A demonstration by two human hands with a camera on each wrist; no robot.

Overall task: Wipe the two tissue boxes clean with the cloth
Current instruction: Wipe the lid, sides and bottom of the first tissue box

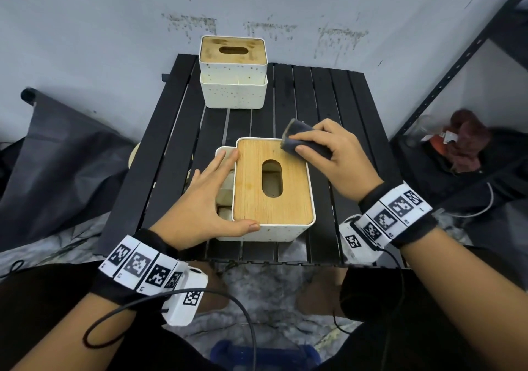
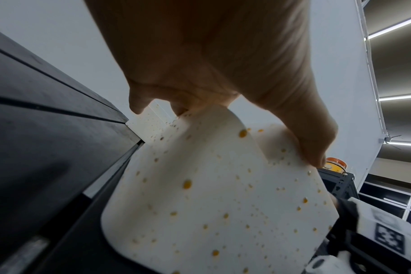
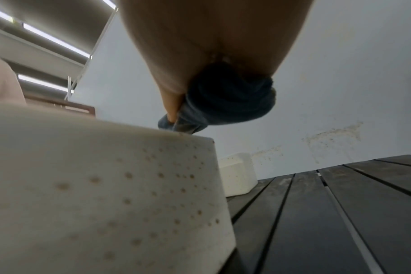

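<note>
On the black slatted table [image 1: 328,107] I see two white tissue boxes with bamboo lids. Near box [image 1: 274,190] sits just in front of me, its lid clean-looking, with an oval slot through which I see only a dim hollow; I cannot tell whether any tissue is inside. Its white side tray [image 1: 225,153] lies along the left, mostly under my left hand [image 1: 200,202], so what it holds I cannot make out. Far box [image 1: 233,56] stands at the table's back edge by the wall, lid smudged, slot dark, its own tray [image 1: 233,93] in front of it and speckled with brown spots. From the wrist views, the near box's walls are spotted orange-brown too.

My left hand steadies the near box, fingers straight and spread over the tray, thumb along the front rim. My right hand [image 1: 337,156] pinches the dark cloth [image 1: 300,139], folded into a wad, between thumb and fingers; the cloth presses on the lid's far right corner, poking out beyond my fingertips.
</note>
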